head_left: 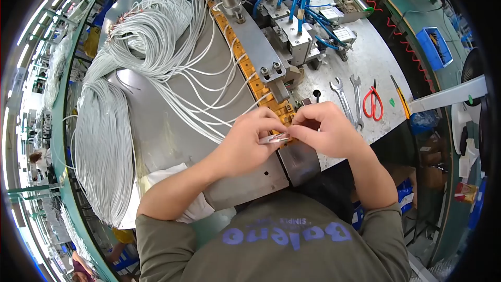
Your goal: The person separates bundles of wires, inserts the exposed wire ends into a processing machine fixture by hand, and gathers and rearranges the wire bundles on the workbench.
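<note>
My left hand (245, 141) is closed around the end of a white cable (269, 139), whose thin coloured inner wires stick out toward the right. The fingertips of my right hand (334, 129) are pinched together at those wire ends, but what exactly lies between them is too small to make out. Both hands meet over the near end of an orange slotted fixture strip (249, 70). Several white cables (209, 117) run from the left into the slots of that strip. Above the strip stands a metal press bar (258, 47) with bolts at its near end.
A large coiled bundle of white cables (104, 151) covers the left of the metal table (162, 125). Right of the fixture lie wrenches (342, 96), red-handled scissors (372, 104) and a yellow-handled tool (401, 98). Blue air hoses (300, 0) and a solder spool (361, 3) are behind.
</note>
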The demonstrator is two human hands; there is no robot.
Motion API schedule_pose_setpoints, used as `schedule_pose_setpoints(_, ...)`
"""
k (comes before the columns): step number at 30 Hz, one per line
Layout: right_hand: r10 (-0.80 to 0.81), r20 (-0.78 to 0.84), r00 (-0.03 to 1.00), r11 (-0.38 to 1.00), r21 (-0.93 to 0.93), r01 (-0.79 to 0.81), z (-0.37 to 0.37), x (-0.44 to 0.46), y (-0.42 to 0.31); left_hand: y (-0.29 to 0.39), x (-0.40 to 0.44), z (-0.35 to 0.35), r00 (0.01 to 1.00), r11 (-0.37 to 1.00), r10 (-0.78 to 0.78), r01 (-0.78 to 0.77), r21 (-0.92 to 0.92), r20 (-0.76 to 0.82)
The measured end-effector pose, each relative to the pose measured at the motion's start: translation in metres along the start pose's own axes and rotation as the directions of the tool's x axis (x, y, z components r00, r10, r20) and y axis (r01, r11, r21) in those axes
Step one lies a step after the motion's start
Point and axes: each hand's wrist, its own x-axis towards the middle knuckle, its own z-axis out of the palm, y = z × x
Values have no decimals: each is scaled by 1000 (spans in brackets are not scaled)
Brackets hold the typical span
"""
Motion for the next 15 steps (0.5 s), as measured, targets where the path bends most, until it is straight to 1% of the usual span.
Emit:
schedule_pose_setpoints(2,160,4,987,980,116,-159,-6,0,12,-11,1,-2,999,993,8,-11,116,31)
schedule_pose_setpoints(3,238,12,971,957,170,-237,-9,1,19,-17,1,1,997,971,80,-73,229,-21)
schedule_pose_setpoints(6,345,0,938,899,286,-331,-18,9,40,-19,6,9,982,926,121,-58,374,-148)
schedule_pose_setpoints(7,357,-7,934,905,248,-344,-19,10,42,-20,8,9,983,920,106,-41,390,-149)
schedule_pose_setpoints(10,285,-71,956,951,141,-273,-15,13,47,-22,12,4,984,908,134,-73,413,-121)
schedule_pose_setpoints(13,131,-119,984,987,-82,-142,-15,19,50,-20,13,2,979,899,140,-62,434,-150)
schedule_pose_setpoints(14,134,-117,984,987,-68,-142,-16,20,51,-20,14,1,977,893,147,-63,446,-156)
schedule_pose_setpoints(15,136,-111,984,988,-56,-143,-17,21,50,-21,13,2,976,859,180,-94,504,-125)
